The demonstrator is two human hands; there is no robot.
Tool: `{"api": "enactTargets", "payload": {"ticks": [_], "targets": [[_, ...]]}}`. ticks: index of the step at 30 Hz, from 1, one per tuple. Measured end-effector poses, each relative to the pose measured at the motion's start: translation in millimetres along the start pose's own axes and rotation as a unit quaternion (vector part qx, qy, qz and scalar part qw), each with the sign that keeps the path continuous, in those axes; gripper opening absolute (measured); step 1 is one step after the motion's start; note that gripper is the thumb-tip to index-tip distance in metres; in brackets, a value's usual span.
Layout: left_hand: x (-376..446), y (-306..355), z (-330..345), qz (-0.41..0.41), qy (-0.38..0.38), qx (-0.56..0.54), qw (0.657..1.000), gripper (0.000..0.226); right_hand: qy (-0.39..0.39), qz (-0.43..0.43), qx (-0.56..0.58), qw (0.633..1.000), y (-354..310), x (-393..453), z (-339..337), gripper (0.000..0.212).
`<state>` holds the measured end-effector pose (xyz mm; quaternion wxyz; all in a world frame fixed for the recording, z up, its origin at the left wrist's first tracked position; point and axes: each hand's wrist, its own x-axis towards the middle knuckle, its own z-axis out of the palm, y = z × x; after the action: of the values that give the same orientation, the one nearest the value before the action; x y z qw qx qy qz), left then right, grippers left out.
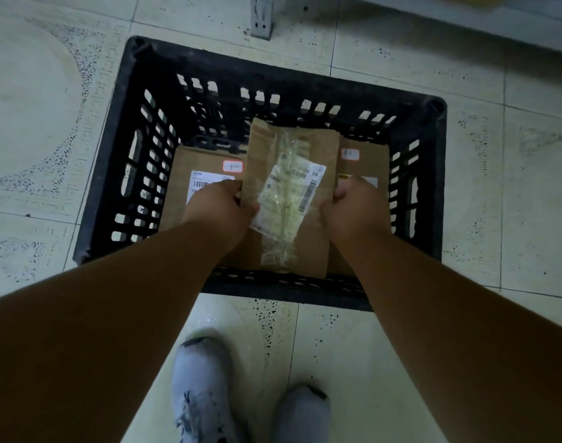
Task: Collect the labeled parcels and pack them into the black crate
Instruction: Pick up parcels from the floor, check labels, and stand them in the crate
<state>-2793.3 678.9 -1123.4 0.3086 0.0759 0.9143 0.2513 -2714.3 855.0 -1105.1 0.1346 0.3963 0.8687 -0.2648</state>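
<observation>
Over the black crate (119, 148), seen from my head camera, I hold a flat brown cardboard parcel (314, 148) with both hands. My left hand (220, 207) has its grip curled round the parcel's left edge, and my right hand (353, 207) has its grip curled round the right edge, thumb on top. The parcel's long axis runs away from me, its far end pointing toward the crate's far wall and its near end reaching the near rim. A strip of clear tape runs along that axis, and a white shipping label (289, 196) lies skewed across it, tilted to the right at its far end. Beneath, on the crate's bottom, lie two more brown parcels: one at the left (203, 161) with a white label and a small red-bordered sticker, one at the right (366, 158) with a similar sticker. The crate stands on a pale tiled floor (49, 107). My two grey-white shoes (203, 388) stand just near of it.
</observation>
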Motion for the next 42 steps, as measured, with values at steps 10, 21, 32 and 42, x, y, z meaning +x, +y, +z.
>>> {"api": "enactTargets", "payload": {"ticks": [10,21,32,42], "targets": [[-64.6,115.1,-107.0,0.1,0.093,0.011,0.991,0.038,0.102,-0.135,0.081,0.982,-84.6,-70.3,-102.9,0.038],[-317.6,319.3,-404.3,0.256,0.202,-0.011,0.945,0.036,0.243,-0.19,0.116,0.944,-242.0,-277.2,-471.1,0.042],[-467.4,409.5,-566.8,0.485,0.193,0.046,0.852,0.033,0.407,-0.142,0.153,0.889,-284.9,-466.0,-624.7,0.052],[-526.2,466.2,-572.8,0.609,0.106,0.057,0.784,0.028,0.511,-0.037,0.172,0.842,-256.5,-549.1,-670.2,0.049]]}}
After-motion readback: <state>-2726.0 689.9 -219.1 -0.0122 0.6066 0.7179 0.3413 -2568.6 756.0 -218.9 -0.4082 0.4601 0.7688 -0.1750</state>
